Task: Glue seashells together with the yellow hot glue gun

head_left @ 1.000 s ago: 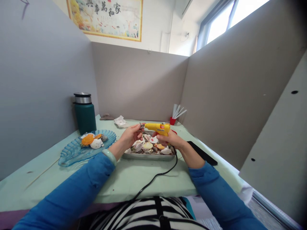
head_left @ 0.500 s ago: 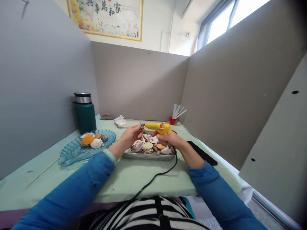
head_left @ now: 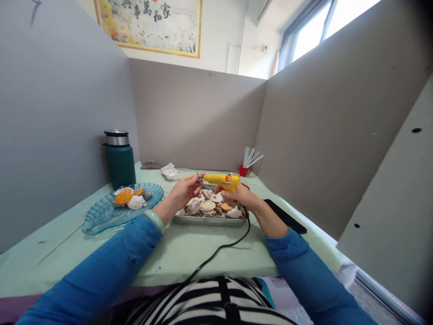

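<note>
My right hand (head_left: pixel 236 195) is closed around the handle of a yellow hot glue gun (head_left: pixel 219 179), its nozzle pointing left. At the nozzle tip, my left hand (head_left: pixel 186 190) pinches a small dark piece (head_left: pixel 199 177), perhaps a shell; the fingers partly hide it. Both hands are raised over a metal tray (head_left: pixel 209 221) heaped with seashells (head_left: pixel 208 206), mostly white, cream and orange. From the gun a black cord (head_left: pixel 219 249) runs down over the table's front edge.
On the left, a blue glass dish (head_left: pixel 101 219) holds several shells, with a green flask (head_left: pixel 120 164) behind it and a thin stick (head_left: pixel 61 243) beside it. Glue sticks (head_left: pixel 249 157) stand in a red cup (head_left: pixel 243 170). A black flat object (head_left: pixel 286 216) lies right; crumpled tissue (head_left: pixel 169 171) lies at the back.
Almost nothing differs. The small dark piece in my left fingers has turned slightly at the nozzle; the glue gun stays in nearly the same place.
</note>
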